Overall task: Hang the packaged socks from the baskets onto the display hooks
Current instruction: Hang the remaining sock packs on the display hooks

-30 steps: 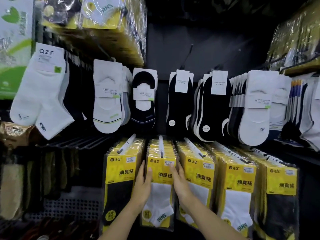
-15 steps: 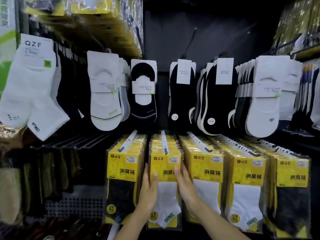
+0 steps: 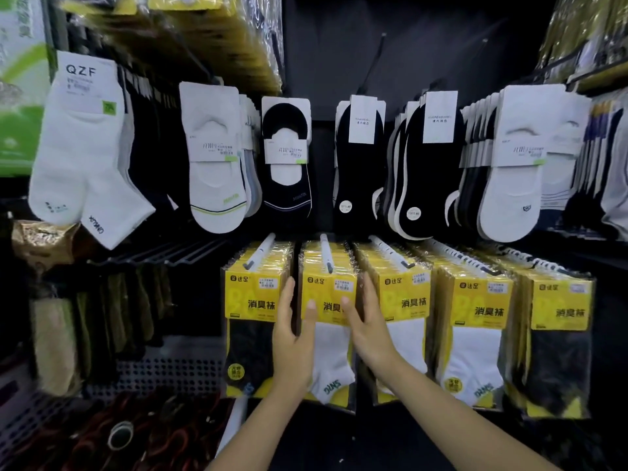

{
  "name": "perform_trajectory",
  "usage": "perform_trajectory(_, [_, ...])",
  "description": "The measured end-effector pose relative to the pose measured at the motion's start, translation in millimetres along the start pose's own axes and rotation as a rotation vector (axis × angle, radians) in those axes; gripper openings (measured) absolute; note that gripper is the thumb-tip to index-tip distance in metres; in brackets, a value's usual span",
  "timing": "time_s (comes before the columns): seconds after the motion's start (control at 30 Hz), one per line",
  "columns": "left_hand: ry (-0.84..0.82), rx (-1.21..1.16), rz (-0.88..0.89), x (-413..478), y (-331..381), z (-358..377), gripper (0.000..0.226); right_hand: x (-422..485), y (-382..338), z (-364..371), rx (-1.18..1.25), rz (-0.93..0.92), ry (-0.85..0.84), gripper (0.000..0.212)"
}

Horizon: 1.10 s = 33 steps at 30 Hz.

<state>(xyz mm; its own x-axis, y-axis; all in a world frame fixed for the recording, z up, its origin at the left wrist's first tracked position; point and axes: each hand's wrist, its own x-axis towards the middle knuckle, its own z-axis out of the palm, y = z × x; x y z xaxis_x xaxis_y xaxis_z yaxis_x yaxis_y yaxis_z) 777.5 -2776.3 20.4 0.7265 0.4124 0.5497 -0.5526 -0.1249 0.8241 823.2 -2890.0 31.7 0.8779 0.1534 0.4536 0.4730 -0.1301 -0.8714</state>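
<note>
Sock pack (image 3: 328,288), flat glossy cellophane, between left hand (image 3: 292,341), right hand (image 3: 368,334).

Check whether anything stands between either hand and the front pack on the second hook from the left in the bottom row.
Nothing visible does. The left hand and right hand flank the pack, thumbs on its front, and it hangs on its hook.

**Readable Print on the Sock Display**

"QZF" stands in black on the header card (image 3: 89,74) of the white ankle socks at upper left. Each front yellow sock pack (image 3: 328,294) in the lower row carries the brand "达足" and, below it in large characters, "消臭袜". The white sock (image 3: 331,365) inside the middle pack reads "DUNS" in green. The other labels are too small to read.
</note>
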Motion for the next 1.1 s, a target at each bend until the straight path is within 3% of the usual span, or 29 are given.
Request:
perform_trajectory(0.13, [0.043,0.077,0.124,10.0,18.1,-29.5,0.055,-5.8,-23.4,-1.1,-0.032,-0.160,0.039,0.065])
perform_trajectory(0.27, [0.132,0.188,0.073,25.7,2.8,-67.9,0.055,-15.1,-28.5,14.2,-0.052,-0.221,0.031,0.047])
perform_trajectory(0.47, [0.145,0.248,-0.166,43.0,-32.8,-100.5,0.070,-25.0,-20.4,54.0,0.069,-0.199,0.110,0.061])
perform_trajectory(0.57, [0.086,0.209,-0.242,48.8,-44.2,-103.7,0.074,-27.2,-7.6,72.5,0.147,-0.123,0.108,0.057])
perform_trajectory(0.7, [0.030,0.148,-0.265,52.3,-57.9,-104.9,0.073,-23.4,9.8,92.1,0.121,-0.008,-0.016,0.051])
perform_trajectory(0.83, [-0.009,0.109,-0.287,53.2,-67.1,-106.7,0.061,-10.2,16.1,111.5,0.145,0.083,-0.108,0.059])
perform_trajectory(1.1, [-0.042,0.068,-0.241,44.0,-74.6,-102.1,0.066,7.2,23.2,128.9,0.186,0.112,-0.042,0.056])
